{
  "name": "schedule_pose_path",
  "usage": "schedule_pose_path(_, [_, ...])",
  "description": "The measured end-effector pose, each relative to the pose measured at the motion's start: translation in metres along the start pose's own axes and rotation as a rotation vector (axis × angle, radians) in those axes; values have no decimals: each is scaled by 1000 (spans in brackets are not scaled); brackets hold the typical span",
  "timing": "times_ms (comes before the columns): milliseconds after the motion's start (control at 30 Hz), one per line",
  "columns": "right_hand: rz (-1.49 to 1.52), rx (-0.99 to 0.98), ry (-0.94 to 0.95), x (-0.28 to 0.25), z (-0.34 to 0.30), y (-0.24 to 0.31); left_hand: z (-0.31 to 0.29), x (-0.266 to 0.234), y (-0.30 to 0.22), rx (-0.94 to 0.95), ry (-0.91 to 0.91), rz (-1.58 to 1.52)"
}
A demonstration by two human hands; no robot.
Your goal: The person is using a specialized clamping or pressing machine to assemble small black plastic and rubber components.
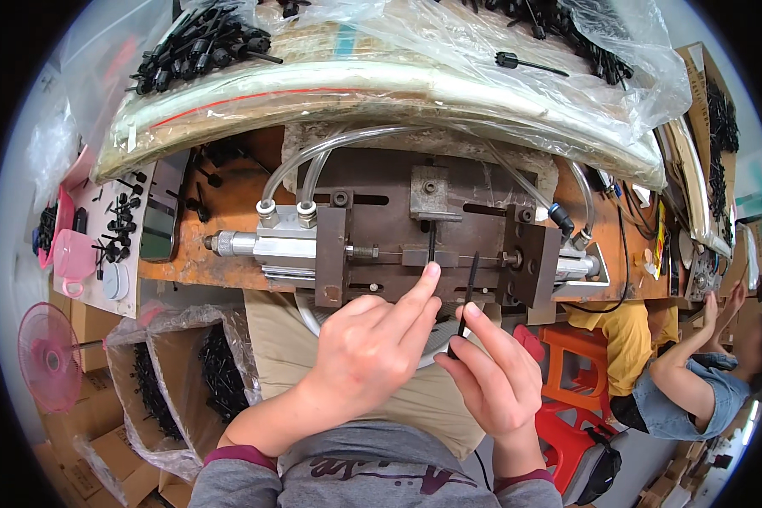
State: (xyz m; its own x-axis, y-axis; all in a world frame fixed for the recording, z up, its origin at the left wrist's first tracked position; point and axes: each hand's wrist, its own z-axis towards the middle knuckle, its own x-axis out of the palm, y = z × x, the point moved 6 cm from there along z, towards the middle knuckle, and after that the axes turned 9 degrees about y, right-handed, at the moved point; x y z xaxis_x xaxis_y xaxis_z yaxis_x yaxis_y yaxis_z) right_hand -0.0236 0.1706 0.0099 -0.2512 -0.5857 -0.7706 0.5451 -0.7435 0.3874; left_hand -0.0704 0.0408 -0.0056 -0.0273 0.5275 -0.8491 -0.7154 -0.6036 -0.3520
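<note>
My left hand (377,343) has its index finger stretched out, and the tip touches the lower end of a thin black rod (432,243). That rod stands upright in the middle of a brown metal fixture (389,182), below a small grey block. The other left fingers are loosely curled, with nothing seen in them. In my right hand (499,377), thumb and fingers pinch a black plastic stem (470,292) that points up, close to the fixture's front. Its thicker lower end is partly hidden by the fingers.
Silver air cylinders (286,247) with clear hoses flank the fixture. Piles of black stemmed parts (203,51) lie on a plastic-covered padded shelf beyond. An open carton (182,372) of black parts and a pink fan (49,357) stand left. Another person (690,381) sits at right near orange stools.
</note>
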Motion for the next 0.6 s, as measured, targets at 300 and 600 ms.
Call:
schedule_pose_path(300, [-87, 13, 167, 26, 15, -5, -43, -8, 3, 60, 375, -319])
schedule_pose_path(600, [-236, 7, 276, 33, 30, 0, -52, -1, -2, 110, 371, -369])
